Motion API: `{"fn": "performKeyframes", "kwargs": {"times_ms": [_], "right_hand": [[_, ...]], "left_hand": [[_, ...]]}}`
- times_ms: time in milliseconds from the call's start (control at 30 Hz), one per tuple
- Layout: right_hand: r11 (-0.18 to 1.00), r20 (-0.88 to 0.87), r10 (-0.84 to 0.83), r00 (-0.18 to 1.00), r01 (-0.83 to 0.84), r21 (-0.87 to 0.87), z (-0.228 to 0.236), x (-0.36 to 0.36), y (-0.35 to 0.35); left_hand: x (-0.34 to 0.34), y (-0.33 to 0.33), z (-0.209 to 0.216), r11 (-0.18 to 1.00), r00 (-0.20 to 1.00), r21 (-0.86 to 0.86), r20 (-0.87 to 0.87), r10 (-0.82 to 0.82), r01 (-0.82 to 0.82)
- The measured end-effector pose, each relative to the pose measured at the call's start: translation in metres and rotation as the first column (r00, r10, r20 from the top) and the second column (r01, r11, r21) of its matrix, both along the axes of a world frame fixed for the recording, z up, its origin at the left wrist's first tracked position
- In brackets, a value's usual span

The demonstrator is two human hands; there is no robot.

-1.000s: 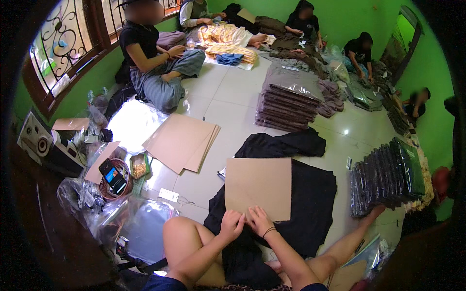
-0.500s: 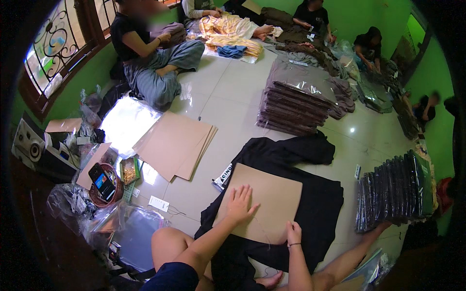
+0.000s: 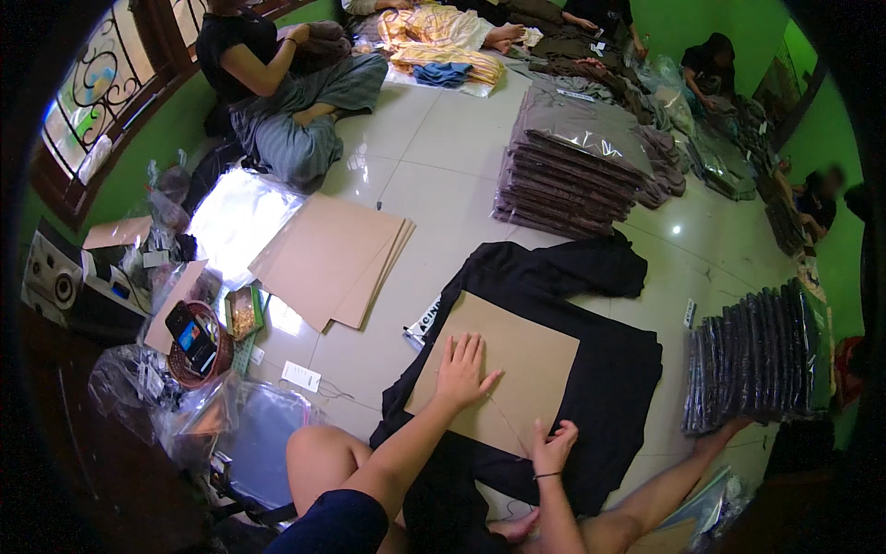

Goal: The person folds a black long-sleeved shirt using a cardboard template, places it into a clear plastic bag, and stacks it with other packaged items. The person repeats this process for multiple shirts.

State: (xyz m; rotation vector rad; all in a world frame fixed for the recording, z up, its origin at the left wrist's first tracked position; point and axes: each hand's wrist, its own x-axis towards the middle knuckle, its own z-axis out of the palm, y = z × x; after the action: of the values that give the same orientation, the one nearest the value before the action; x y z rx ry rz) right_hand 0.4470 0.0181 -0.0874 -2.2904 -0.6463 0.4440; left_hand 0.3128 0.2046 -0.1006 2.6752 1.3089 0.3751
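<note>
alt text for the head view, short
A seated person presses the left hand flat on a cardboard sheet lying on a black garment on the tiled floor; the right hand pinches its near edge. Bagged garment stacks sit beyond.

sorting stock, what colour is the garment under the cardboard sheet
Black garment, lying under the brown cardboard sheet; clearest in the head view.
</note>
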Motion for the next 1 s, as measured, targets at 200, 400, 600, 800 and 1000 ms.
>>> {"fn": "performKeyframes", "kwargs": {"times_ms": [200,400,600,800,1000], "right_hand": [[0.961,0.29,0.272,0.918,-0.241,-0.138,-0.004,-0.03,-0.028],[0.977,-0.358,0.205,0.911,-0.21,0.026,-0.001,0.014,-0.074],[0.942,-0.381,-0.29,0.878,0.333,0.05,0.074,0.128,-0.268],[0.817,0.25,-0.529,0.811,0.566,-0.109,0.101,0.133,-0.338],[0.954,-0.51,0.159,0.846,0.001,0.301,0.065,-0.04,-0.15]], "left_hand": [[-0.004,-0.001,-0.009,1.0,0.999,0.005,0.045,-0.023,0.023],[-0.01,-0.02,0.03,0.997,0.981,-0.03,-0.176,-0.076,0.072],[-0.014,-0.039,0.05,0.962,0.926,-0.27,-0.353,-0.134,0.036],[-0.004,-0.043,0.031,0.962,0.907,-0.264,-0.419,-0.048,-0.071],[-0.013,-0.041,0.03,0.897,0.878,-0.43,-0.463,-0.119,-0.106]]}}
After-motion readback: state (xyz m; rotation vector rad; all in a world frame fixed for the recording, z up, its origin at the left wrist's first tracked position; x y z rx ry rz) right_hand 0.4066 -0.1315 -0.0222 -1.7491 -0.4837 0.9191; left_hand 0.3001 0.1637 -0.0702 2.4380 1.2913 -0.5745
